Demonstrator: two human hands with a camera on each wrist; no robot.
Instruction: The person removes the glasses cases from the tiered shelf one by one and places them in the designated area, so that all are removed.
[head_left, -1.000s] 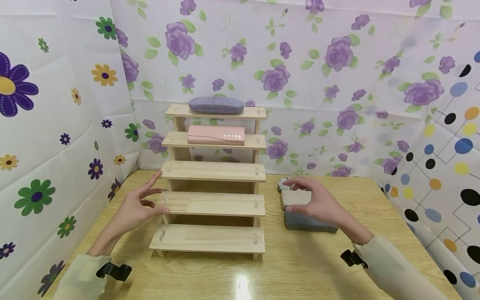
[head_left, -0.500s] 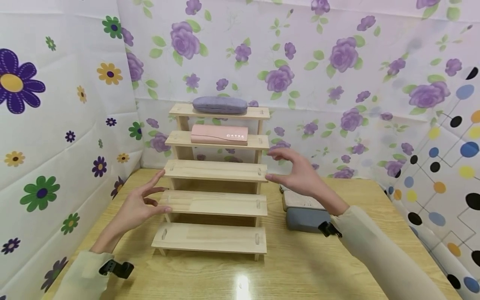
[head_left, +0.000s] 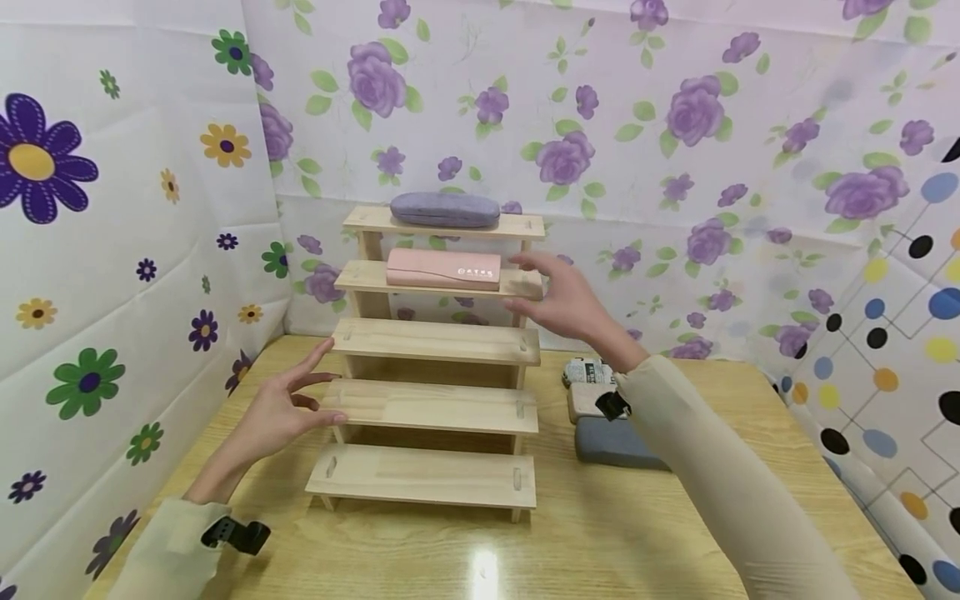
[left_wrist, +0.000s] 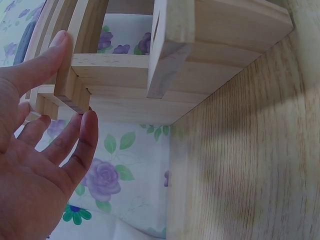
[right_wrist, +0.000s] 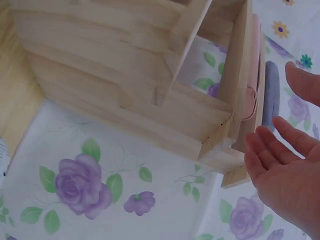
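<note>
A five-tier wooden stepped rack [head_left: 435, 475] stands on the table. A grey-purple glasses case [head_left: 445, 210] lies on its top tier, and a pink glasses case [head_left: 442, 268] on the tier below. My right hand [head_left: 562, 296], thumb and fingers spread, is beside the pink case's right end; the right wrist view shows nothing in its grasp. At the rack's left side my left hand [head_left: 273, 408] has its index fingertip by the middle tier's end and its thumb by the tier beneath. The left wrist view puts the thumb [left_wrist: 57, 40] right at a board's edge.
Right of the rack, a dark blue glasses case [head_left: 618, 443], a beige case [head_left: 585, 402] and a white case with black print [head_left: 587, 372] lie on the wooden table [head_left: 420, 554]. My right sleeve partly covers them. Patterned cloths hang behind and at both sides.
My right hand has risen from over the cases on the table, going up and left to the pink case's tier. The left hand stays at the rack, while the head view shifts slightly.
</note>
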